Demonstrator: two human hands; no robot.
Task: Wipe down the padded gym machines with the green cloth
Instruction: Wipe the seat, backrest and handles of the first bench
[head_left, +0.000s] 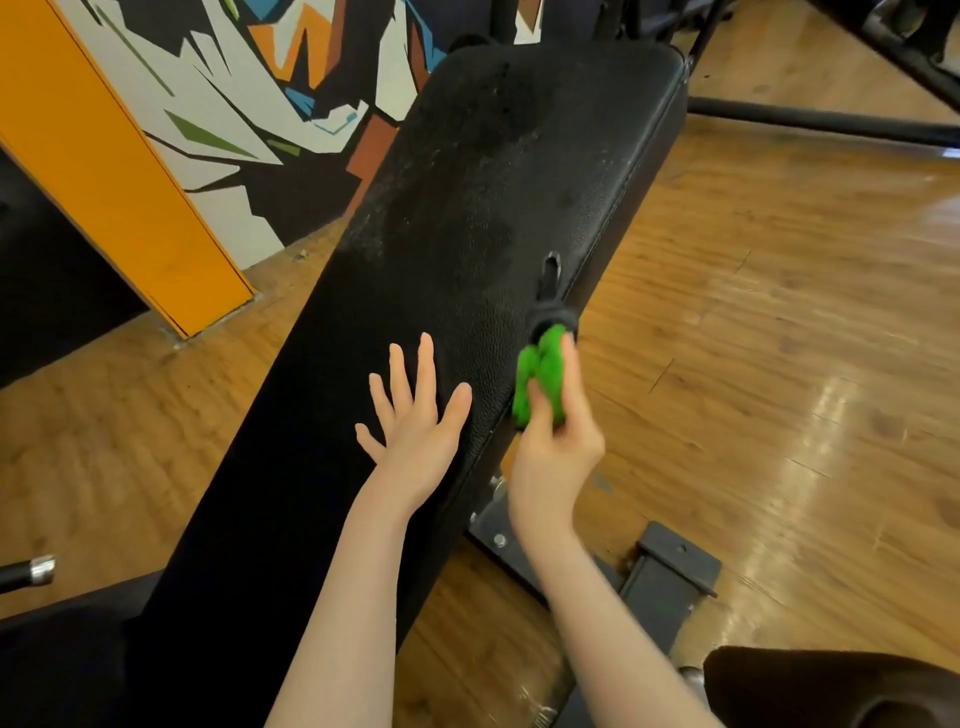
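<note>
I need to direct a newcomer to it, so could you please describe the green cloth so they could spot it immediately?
Start at the long black padded bench that slopes across the wooden floor. At its right edge, the right hand grips the green cloth, bunched into a wad. It is the only bright green thing there; the left hand lies flat and bare on the pad.

Showing no readable text, labels, brands or numbers anywhere; painted wall mural (291, 78) bearing only angular colour shapes, no letters
</note>
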